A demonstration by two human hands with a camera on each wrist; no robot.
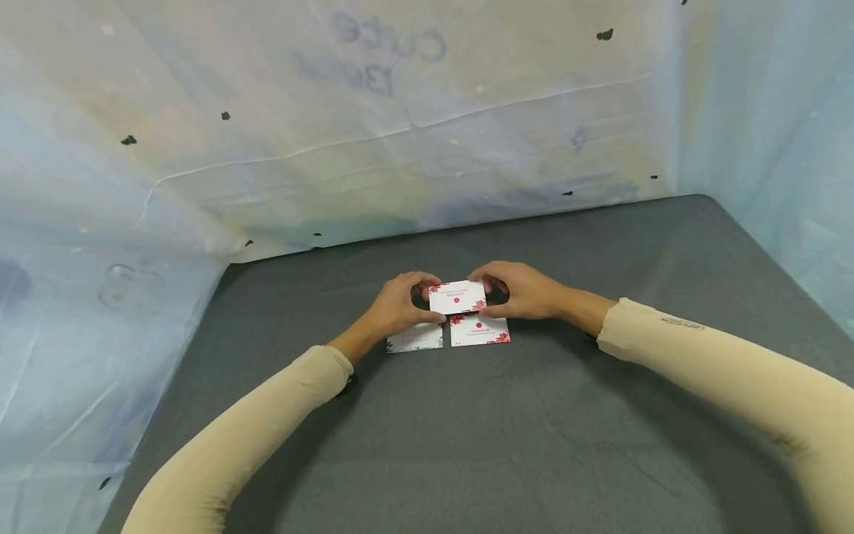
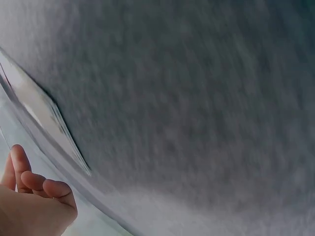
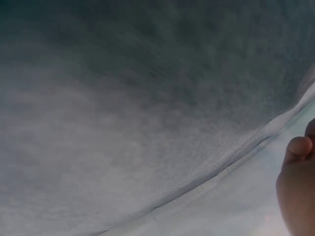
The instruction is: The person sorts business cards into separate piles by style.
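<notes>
Here, in the middle of the head view: a small white card with pink flowers at its corners and a pink dot in the middle, pinched at both short ends. Left hand curled round the card's left end, thumb below and fingers above. Right hand curled round the right end the same way. Card held a little above the grey mat, near flat.

Just under it, two more cards flat on the mat: one with pink flowers a bit right of middle, one plainer white card to its left, half hidden by the left hand. Side by side, edges almost touching.

Pale blue sheet across the top and both sides of the frame, with dark spots.

Both wrist views blurry: only grey mat, a strip of pale sheet, and curled fingers in the lower left of one, a fingertip at the right edge of the other.
</notes>
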